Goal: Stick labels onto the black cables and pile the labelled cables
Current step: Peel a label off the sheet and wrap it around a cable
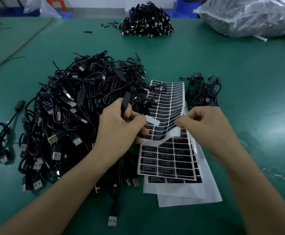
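While the left hand (121, 128) grips a cable (125, 101), the right hand (204, 126) pinches the label sheet (169, 102) beside heaped cables (67, 106).

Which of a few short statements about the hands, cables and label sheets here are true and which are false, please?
1. The left hand grips a black cable. True.
2. The label sheets lie left of the large cable pile. False: they lie to its right.
3. The right hand rests flat on the table. False: it is raised, its curled fingers pinching the lifted sheet.
4. A smaller cable pile lies right of the sheets. True.
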